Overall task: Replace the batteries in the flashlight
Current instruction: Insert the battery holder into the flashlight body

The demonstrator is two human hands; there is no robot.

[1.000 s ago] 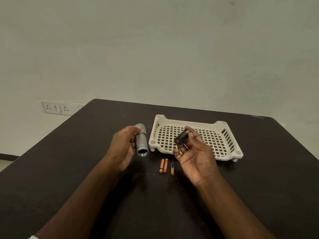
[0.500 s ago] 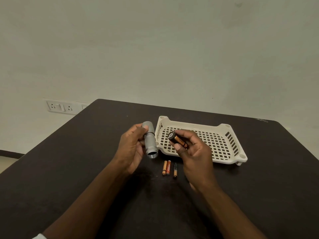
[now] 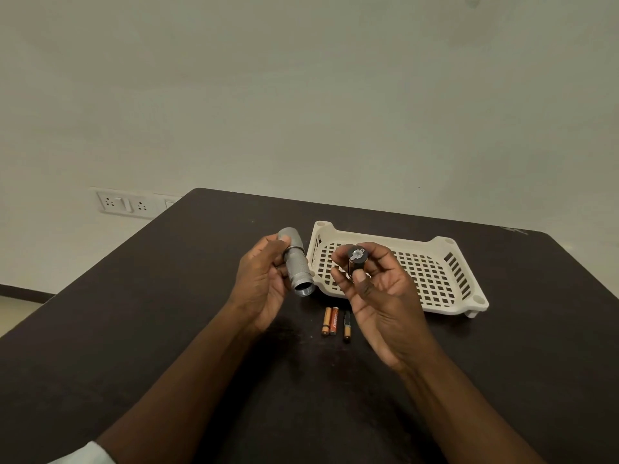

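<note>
My left hand [image 3: 263, 283] grips a silver flashlight body [image 3: 297, 266], its open threaded end pointing down toward me. My right hand [image 3: 378, 296] pinches a black battery holder [image 3: 357, 259] between thumb and fingers, held upright so its round end with a metal contact faces up; orange batteries show in its side. The holder sits a little right of the flashlight, apart from it. Three loose batteries [image 3: 335, 320] lie side by side on the dark table [image 3: 134, 329], just below and between my hands.
A cream plastic basket [image 3: 445, 259] with a slotted floor stands behind my right hand. A wall socket panel [image 3: 125, 204] is mounted at the left beyond the table edge. The table's far edge runs close behind the basket.
My right hand has turned the battery holder from lying sideways to upright, its end cap now facing up. Both hands have shifted slightly; the flashlight stays in my left hand.
</note>
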